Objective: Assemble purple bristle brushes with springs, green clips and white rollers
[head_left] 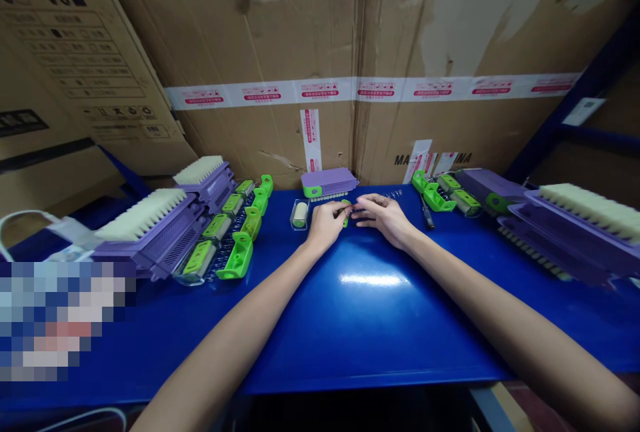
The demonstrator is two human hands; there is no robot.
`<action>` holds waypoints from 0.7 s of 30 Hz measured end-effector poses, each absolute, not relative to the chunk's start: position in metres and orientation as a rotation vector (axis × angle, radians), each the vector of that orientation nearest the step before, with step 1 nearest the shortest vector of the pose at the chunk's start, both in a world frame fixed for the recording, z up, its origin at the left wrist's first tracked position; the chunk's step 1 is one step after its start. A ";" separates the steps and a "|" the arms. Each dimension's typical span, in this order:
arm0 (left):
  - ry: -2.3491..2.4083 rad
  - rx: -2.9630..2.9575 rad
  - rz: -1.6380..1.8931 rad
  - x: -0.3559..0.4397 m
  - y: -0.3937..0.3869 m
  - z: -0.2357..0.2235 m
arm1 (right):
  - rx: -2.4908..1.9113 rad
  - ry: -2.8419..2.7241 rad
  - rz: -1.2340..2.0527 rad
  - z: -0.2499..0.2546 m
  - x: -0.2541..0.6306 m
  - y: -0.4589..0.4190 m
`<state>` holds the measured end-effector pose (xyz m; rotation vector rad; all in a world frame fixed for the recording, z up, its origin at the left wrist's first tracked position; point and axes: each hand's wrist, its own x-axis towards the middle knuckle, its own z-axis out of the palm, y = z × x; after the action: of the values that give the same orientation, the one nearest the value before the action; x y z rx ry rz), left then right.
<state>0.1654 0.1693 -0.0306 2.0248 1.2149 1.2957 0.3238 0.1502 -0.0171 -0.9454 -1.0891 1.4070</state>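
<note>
In the head view, my left hand [327, 224] pinches a small bright green plastic bracket [346, 213], mostly covered by the fingers. Facing it is my right hand [386, 219], fingers bent and tips close together at the bracket; what they hold is too small to make out. Just behind both hands lies a purple brush body [330, 181] with a green end and a row of pale bristles below. A clear case with a cream and green piece [300, 215] stands left of my left hand. Thin metal springs [395, 194] lie behind my right hand.
At left are purple brush pieces [160, 235], green-topped cased parts [203, 255], springs and green brackets [237, 257]. More brackets [440, 200], a dark screwdriver-like tool [429, 217] and purple brush pieces [565, 229] lie right. A cardboard wall [280, 39] backs the blue table [370, 332].
</note>
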 end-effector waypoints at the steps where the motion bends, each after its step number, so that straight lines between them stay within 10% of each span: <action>1: 1.236 2.042 1.308 0.165 0.169 -0.030 | -0.953 -1.100 1.404 -0.018 0.322 0.150; 21: 1.116 1.584 1.379 0.169 0.176 -0.033 | -0.912 -1.154 1.253 -0.018 0.319 0.149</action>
<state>0.1692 0.1761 -0.0333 1.5839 1.1156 1.3786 0.3192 0.1488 -0.0181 -0.9118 -1.1540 1.2533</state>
